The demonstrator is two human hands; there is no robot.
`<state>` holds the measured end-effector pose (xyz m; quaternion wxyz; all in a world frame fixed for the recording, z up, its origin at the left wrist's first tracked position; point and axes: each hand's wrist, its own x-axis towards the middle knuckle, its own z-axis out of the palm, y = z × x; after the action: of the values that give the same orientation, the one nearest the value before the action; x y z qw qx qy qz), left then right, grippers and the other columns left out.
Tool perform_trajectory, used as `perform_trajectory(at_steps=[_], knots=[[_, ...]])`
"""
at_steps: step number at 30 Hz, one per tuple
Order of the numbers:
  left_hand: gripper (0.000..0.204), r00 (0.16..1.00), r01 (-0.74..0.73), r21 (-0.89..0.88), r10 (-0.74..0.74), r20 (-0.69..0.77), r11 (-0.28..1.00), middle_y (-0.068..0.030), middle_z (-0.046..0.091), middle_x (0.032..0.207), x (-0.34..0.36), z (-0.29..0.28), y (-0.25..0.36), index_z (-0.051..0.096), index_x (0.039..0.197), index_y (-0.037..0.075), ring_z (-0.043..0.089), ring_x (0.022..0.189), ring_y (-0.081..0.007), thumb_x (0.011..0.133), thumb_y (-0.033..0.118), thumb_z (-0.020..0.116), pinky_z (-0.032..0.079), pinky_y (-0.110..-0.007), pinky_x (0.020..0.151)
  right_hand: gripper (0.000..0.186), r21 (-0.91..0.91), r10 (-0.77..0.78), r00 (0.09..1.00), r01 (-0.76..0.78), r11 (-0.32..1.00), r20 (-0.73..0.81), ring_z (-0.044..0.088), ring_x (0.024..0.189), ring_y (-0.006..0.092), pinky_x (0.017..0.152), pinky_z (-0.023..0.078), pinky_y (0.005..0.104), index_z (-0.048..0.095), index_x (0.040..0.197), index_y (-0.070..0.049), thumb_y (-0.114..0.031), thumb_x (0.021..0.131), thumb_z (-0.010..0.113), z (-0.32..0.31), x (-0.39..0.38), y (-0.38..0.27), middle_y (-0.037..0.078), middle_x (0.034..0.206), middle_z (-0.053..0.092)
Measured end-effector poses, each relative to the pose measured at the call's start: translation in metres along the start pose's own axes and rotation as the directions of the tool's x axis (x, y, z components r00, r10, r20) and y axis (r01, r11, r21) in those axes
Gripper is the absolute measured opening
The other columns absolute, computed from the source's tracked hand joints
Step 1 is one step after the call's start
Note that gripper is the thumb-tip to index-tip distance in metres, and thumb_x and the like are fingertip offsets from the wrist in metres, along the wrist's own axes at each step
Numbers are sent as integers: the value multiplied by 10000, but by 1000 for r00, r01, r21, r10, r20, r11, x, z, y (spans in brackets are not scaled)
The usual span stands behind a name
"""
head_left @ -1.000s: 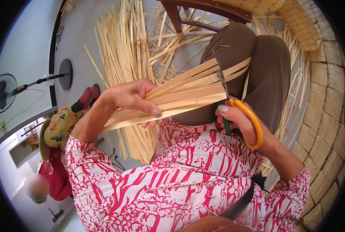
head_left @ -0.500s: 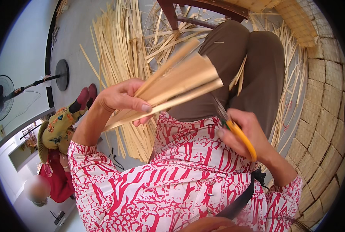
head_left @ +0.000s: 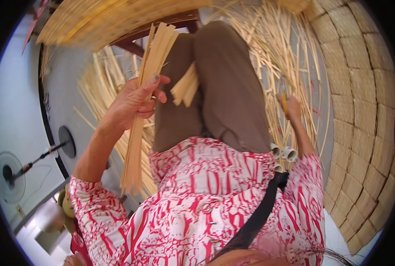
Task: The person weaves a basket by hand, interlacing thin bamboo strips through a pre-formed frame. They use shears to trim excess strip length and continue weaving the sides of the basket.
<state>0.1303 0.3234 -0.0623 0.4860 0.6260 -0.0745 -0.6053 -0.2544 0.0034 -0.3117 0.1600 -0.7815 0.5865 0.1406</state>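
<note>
My left hand (head_left: 140, 98) is closed round a narrow bundle of pale, flat plant strips (head_left: 155, 53), held nearly upright above my left thigh. The strips reach past the hand at both ends. Down beside my right leg, my right hand (head_left: 291, 107) grips scissors (head_left: 285, 101) with a yellow handle. Their blades are blurred against the loose strips on the floor. A few short strip pieces (head_left: 186, 86) lie on my lap between the thighs.
Loose strips cover the floor on the left (head_left: 91, 84) and right (head_left: 279, 40). Stacked woven pieces (head_left: 355, 102) line the right side. A woven sheet (head_left: 126, 17) spans the top, above a dark wooden frame (head_left: 129, 44). White tubes (head_left: 289, 154) and a standing fan (head_left: 11, 170) are also visible.
My right hand has moved with the scissors from near my lap down to the right. The left-hand strips have gone from fanned and tilted to narrow and nearly upright. The view has shifted.
</note>
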Motion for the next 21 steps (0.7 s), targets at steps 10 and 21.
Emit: perform_trajectory(at_steps=[10, 21], knots=[[217, 978, 193, 30, -190, -80, 981, -152, 694, 845, 4, 62, 8, 561, 965, 70, 329, 408, -12, 941, 265, 654, 286, -186, 371, 632, 56, 280, 929, -302, 952, 244, 608, 1149, 408, 939, 487, 501, 618, 1200, -21, -531, 827, 631, 112, -33, 11, 235, 1226, 636], [174, 990, 142, 146, -144, 5, 979, -78, 642, 748, 0, 27, 7, 588, 1062, 15, 352, 414, -26, 920, 116, 579, 264, -180, 371, 588, 195, -161, 975, 130, 972, 155, 647, 980, 457, 864, 523, 490, 641, 1113, 18, -441, 754, 718, 160, -26, 46, 304, 1017, 669]])
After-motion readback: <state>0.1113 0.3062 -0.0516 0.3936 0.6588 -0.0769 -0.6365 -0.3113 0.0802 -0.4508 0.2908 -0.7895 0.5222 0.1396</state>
